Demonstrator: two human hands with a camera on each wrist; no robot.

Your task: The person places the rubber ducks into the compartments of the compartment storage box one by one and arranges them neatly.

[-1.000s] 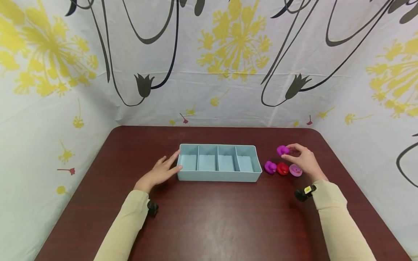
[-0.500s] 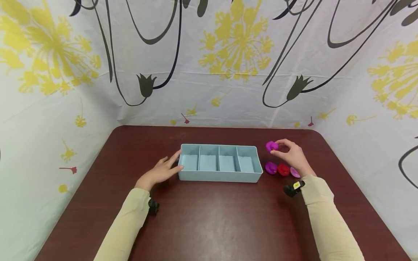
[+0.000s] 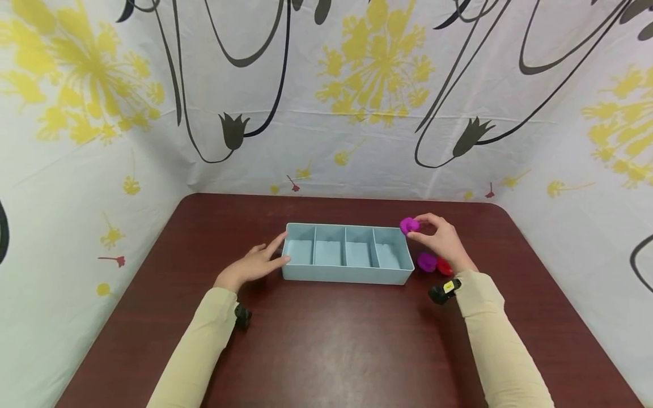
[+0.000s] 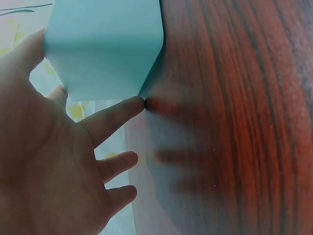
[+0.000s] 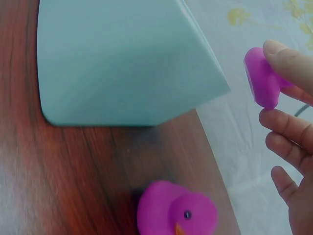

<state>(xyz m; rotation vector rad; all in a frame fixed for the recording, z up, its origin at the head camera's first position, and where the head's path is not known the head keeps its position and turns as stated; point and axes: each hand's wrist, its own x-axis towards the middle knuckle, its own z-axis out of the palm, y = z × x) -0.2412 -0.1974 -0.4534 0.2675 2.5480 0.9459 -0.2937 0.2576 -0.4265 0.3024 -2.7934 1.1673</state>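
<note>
My right hand [image 3: 442,242] pinches a small purple rubber duck [image 3: 408,225] between thumb and fingers, just above the back right corner of a pale blue box [image 3: 347,274] with several compartments. In the right wrist view the held duck [image 5: 264,81] shows its flat underside towards the box. On the table by the box's right end sit a second purple rubber duck [image 5: 171,210], with eye and orange beak showing, and a red piece [image 3: 444,266], partly covered by my wrist. My left hand [image 3: 252,267] touches the box's left end with spread, straight fingers, as the left wrist view also shows.
A dark reddish-brown wooden table [image 3: 326,340] carries everything. Flower-patterned white cloth [image 3: 306,141] hangs behind it and at both sides. Each wrist wears a small black camera [image 3: 444,291].
My right hand has carried the purple rubber duck leftwards to the box's right end. The pink round piece is now hidden under my right arm. My left hand stays at the box.
</note>
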